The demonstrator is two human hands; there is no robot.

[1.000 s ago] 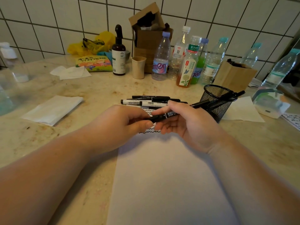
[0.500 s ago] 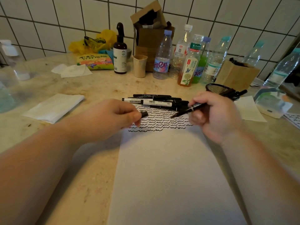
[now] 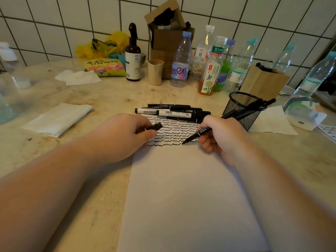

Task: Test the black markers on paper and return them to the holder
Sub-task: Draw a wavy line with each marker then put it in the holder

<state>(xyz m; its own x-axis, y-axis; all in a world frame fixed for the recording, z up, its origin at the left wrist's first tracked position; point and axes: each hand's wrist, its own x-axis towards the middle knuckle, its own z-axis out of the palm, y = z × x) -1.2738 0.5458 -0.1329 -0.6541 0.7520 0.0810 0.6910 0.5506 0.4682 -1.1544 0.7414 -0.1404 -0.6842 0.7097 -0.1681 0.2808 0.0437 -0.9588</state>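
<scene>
A mottled beige stone counter (image 3: 109, 99) runs back to a white tiled wall (image 3: 54, 20), and a long white sheet of paper (image 3: 185, 197) lies on it lengthwise in front of the person, its far end covered with rows of black wavy lines (image 3: 172, 131). Behind it, against the wall, stand an opened cardboard box (image 3: 167, 42), a row of plastic bottles (image 3: 214, 66), a dark pump bottle (image 3: 133, 59), a small beige cup (image 3: 155, 71) and a yellow bag (image 3: 103, 44); a folded white tissue (image 3: 58, 119) lies at the left. The black mesh holder (image 3: 241, 110) stands just past the paper's far right corner, with a few black markers leaning out over its rim. A pile of markers (image 3: 172, 112) lies on the counter, touching the far edge of the paper. The right hand (image 3: 220, 137) is curled in a writing grip round an uncapped black marker (image 3: 203, 130), whose tip rests at the right end of the lowest wavy line, the barrel slanting up toward the holder. The left hand (image 3: 127, 135) rests at the paper's left edge, its fingers curled, thumb and fingers pinching the marker cap (image 3: 156, 126), which points toward the wavy lines.
</scene>
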